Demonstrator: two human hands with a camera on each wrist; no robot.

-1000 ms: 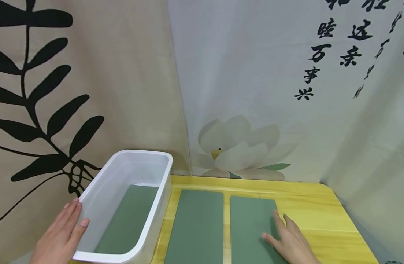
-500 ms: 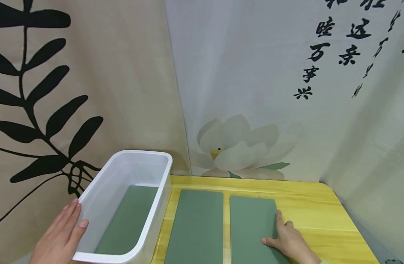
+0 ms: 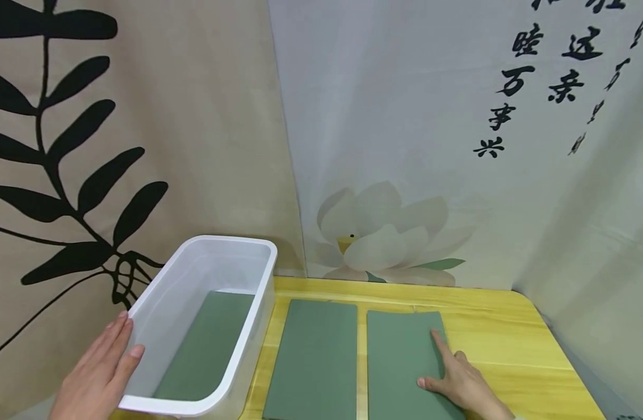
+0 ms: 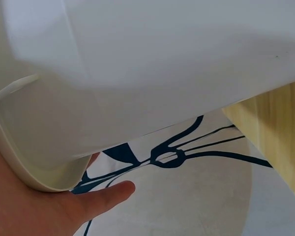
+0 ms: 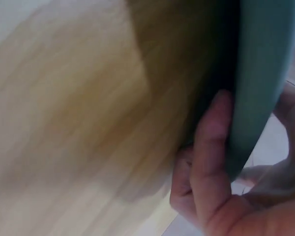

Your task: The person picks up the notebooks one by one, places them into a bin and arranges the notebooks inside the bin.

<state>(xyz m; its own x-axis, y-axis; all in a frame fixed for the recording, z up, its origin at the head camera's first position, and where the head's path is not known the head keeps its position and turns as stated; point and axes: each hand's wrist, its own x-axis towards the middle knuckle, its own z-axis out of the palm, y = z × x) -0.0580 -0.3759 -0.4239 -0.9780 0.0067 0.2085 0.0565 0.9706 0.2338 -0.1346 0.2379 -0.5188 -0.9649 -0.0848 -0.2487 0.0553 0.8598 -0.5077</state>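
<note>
In the head view my left hand (image 3: 98, 370) rests on the left rim of a white plastic tub (image 3: 271, 262), its fingers straight. The left wrist view shows a straight finger (image 4: 120, 191) under the rim. A flat green board (image 3: 211, 350) lies inside the tub. Two more lie side by side on the table: the left green board (image 3: 316, 356) and the right green board (image 3: 397, 350). My right hand (image 3: 465, 385) pinches the right board's edge, thumb and index finger on top. In the right wrist view curled fingers (image 5: 214, 152) are beneath that board (image 5: 263, 64).
The yellow wooden table (image 3: 520, 356) extends to the right of the boards. A beige curtain (image 3: 211, 116) with black leaves and a pale curtain (image 3: 394, 105) with a lotus and writing hang behind.
My right index finger has moved onto the right board's surface, while other fingers have gone under its edge. The left hand stays on the tub. The head view has shifted slightly.
</note>
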